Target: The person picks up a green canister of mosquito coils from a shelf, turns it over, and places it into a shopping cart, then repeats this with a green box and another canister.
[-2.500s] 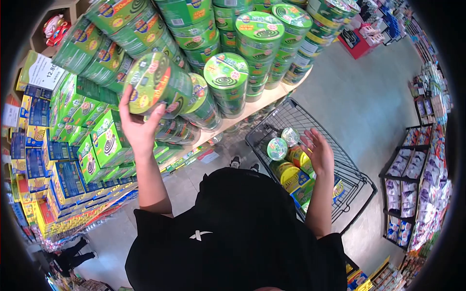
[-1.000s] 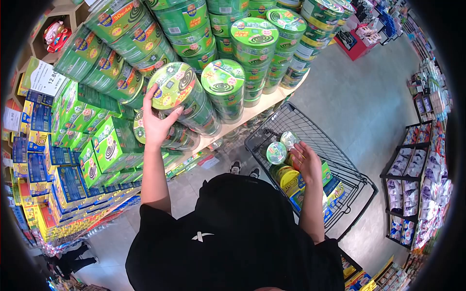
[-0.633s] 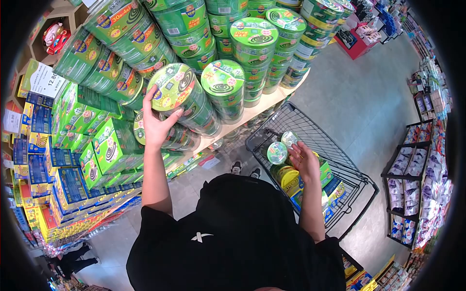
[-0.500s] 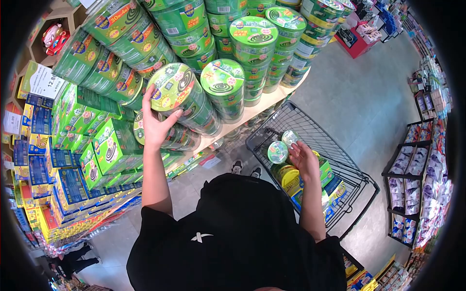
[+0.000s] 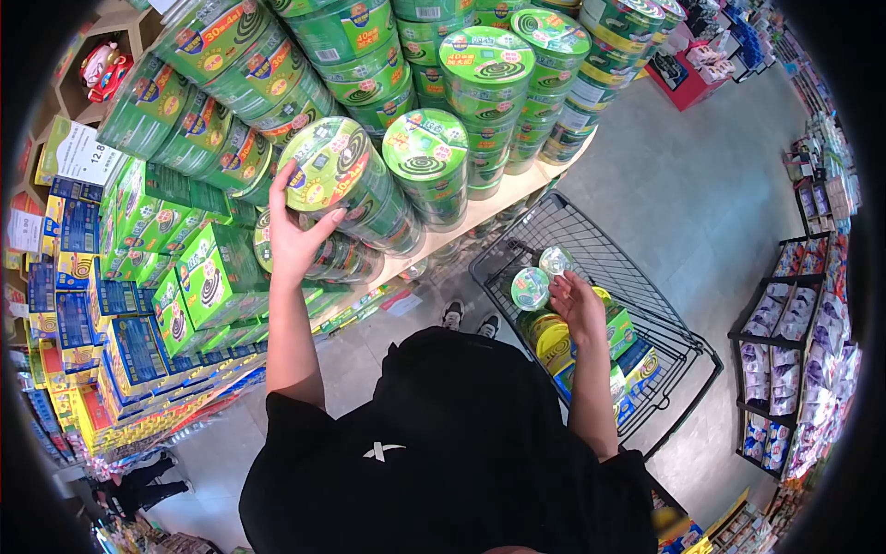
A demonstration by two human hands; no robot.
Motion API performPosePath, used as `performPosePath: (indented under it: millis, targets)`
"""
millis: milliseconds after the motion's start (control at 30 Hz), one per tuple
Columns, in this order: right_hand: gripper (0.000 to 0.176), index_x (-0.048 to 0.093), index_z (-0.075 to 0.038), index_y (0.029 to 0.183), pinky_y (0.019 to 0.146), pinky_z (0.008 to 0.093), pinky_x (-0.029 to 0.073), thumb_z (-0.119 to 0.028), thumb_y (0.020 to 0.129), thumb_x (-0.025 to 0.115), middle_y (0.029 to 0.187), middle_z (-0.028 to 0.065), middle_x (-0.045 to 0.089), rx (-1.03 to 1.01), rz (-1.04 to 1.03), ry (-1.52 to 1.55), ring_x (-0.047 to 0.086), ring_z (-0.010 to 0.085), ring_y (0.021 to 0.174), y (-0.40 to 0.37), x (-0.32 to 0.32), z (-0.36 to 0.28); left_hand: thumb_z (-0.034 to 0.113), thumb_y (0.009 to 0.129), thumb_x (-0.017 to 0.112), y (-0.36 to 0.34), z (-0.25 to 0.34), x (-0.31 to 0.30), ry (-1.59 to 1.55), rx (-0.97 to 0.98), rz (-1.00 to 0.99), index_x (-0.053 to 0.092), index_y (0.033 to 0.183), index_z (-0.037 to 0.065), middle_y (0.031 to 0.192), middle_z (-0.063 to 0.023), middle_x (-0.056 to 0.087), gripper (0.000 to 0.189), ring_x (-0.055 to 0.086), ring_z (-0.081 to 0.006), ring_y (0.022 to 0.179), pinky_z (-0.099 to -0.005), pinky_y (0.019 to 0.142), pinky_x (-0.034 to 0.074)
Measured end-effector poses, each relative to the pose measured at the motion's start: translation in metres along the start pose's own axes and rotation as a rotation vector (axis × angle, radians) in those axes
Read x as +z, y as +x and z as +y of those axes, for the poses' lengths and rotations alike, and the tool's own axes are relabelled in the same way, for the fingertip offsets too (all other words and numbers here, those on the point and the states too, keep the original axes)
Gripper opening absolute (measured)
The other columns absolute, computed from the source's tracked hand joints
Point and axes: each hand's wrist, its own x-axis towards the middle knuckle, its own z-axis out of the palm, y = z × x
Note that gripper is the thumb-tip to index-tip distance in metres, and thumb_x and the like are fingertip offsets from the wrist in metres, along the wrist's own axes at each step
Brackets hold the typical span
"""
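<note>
My left hand (image 5: 303,242) spreads its thumb and fingers round the rim of a green mosquito coil tub (image 5: 325,166), the front one of a stack. Beside it stands another stack topped by a green mosquito coil tub (image 5: 425,152). My right hand (image 5: 580,309) is over the cart, its curled fingers on a small clear-topped round container (image 5: 555,260). A second round container (image 5: 530,289), with a green spiral label, is right next to it. The palm hides part of how they are held.
The black wire shopping cart (image 5: 664,323) holds yellow tubs and green and blue boxes. Stacked green boxes (image 5: 205,282) and a price sign (image 5: 85,152) are at the left. A snack rack (image 5: 773,360) lines the right. A person (image 5: 138,485) is at lower left.
Very little differs. The view has shifted slightly, while both hands keep their places on the tub and the small round container.
</note>
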Motion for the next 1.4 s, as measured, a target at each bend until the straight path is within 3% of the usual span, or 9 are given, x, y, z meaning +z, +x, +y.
performPosePath:
  millis: [167,267,333,467,600,700,900,1100,1400]
  targets:
    - [0.049,0.055,-0.003,0.133,0.089,0.0359,0.052,-0.033,0.097,0.064,0.125,0.0117,0.062,-0.007,0.114,-0.050,0.064,0.0247,0.109,0.015,-0.012,0.009,0.018,0.077,0.084,-0.023,0.023,0.006,0.573,0.310,0.218,0.019,0.158,-0.001,0.166,-0.0172,0.018,0.106,0.021,-0.0311,0.153,-0.0476,0.123,0.018]
    - [0.033,0.061,-0.006,0.122,0.076,0.0307,0.053,-0.025,0.095,0.062,0.106,0.0037,0.064,-0.071,0.275,-0.085,0.061,0.0148,0.089,0.047,-0.045,0.033,0.013,0.081,0.076,-0.053,0.059,0.040,0.147,0.542,0.385,0.040,0.145,-0.005,0.155,-0.0220,0.036,0.075,0.041,-0.0394,0.141,-0.0564,0.115,0.034]
    - [0.024,0.064,-0.008,0.113,0.076,0.0320,0.052,-0.022,0.094,0.061,0.104,0.0027,0.064,-0.049,0.345,-0.124,0.059,0.0144,0.089,0.071,-0.068,0.051,0.010,0.085,0.072,-0.079,0.043,0.067,0.121,0.538,0.160,0.044,0.141,-0.005,0.147,-0.0226,0.045,0.065,0.046,-0.0391,0.135,-0.0550,0.113,0.038]
    - [0.030,0.063,-0.008,0.114,0.068,0.0344,0.049,-0.026,0.090,0.064,0.097,0.0027,0.060,0.100,0.444,-0.220,0.054,0.0175,0.082,0.118,-0.091,0.087,0.003,0.089,0.063,-0.094,-0.027,0.167,0.181,-0.010,-0.309,0.057,0.130,0.000,0.138,-0.0197,0.053,0.041,0.054,-0.0329,0.126,-0.0373,0.101,0.047]
    - [0.036,0.063,-0.003,0.112,0.077,0.0461,0.053,-0.029,0.088,0.067,0.093,0.0099,0.066,0.132,0.542,-0.486,0.062,0.0316,0.082,0.166,-0.116,0.143,0.002,0.089,0.060,-0.131,-0.167,0.247,-0.003,-0.586,-0.533,0.057,0.133,0.004,0.135,-0.0173,0.057,0.044,0.058,-0.0267,0.124,-0.0365,0.097,0.049]
    - [0.044,0.063,0.002,0.116,0.089,0.0489,0.052,-0.031,0.088,0.067,0.100,0.0208,0.071,-0.025,0.723,-1.014,0.067,0.0415,0.095,0.196,-0.132,0.170,0.004,0.086,0.063,-0.116,-0.177,0.302,-0.063,-1.065,-0.612,0.057,0.135,0.005,0.131,-0.0174,0.061,0.049,0.060,-0.0261,0.121,-0.0351,0.097,0.049]
    - [0.061,0.059,0.006,0.128,0.102,0.0444,0.046,-0.044,0.094,0.061,0.122,0.0294,0.065,-0.077,0.530,-1.039,0.060,0.0425,0.119,0.225,-0.141,0.169,0.008,0.083,0.062,-0.190,-0.380,0.375,0.233,-1.158,-0.441,0.049,0.143,0.000,0.136,-0.0240,0.059,0.062,0.058,-0.0332,0.127,-0.0407,0.102,0.047]
    - [0.081,0.054,0.004,0.139,0.107,0.0428,0.043,-0.063,0.095,0.051,0.140,0.0278,0.055,0.240,0.391,-0.657,0.053,0.0378,0.132,0.255,-0.162,0.189,0.005,0.082,0.057,-0.192,-0.400,0.386,0.240,-1.243,-0.507,0.028,0.156,0.001,0.144,-0.0257,0.052,0.079,0.052,-0.0352,0.134,-0.0406,0.109,0.042]
    - [0.075,0.049,0.005,0.143,0.100,0.0396,0.047,-0.056,0.100,0.052,0.139,0.0181,0.057,0.273,0.346,-0.593,0.056,0.0282,0.125,0.228,-0.144,0.166,0.008,0.083,0.059,-0.182,-0.347,0.383,-0.041,-1.226,-0.582,0.037,0.151,-0.002,0.145,-0.0250,0.051,0.072,0.054,-0.0360,0.131,-0.0398,0.105,0.044]
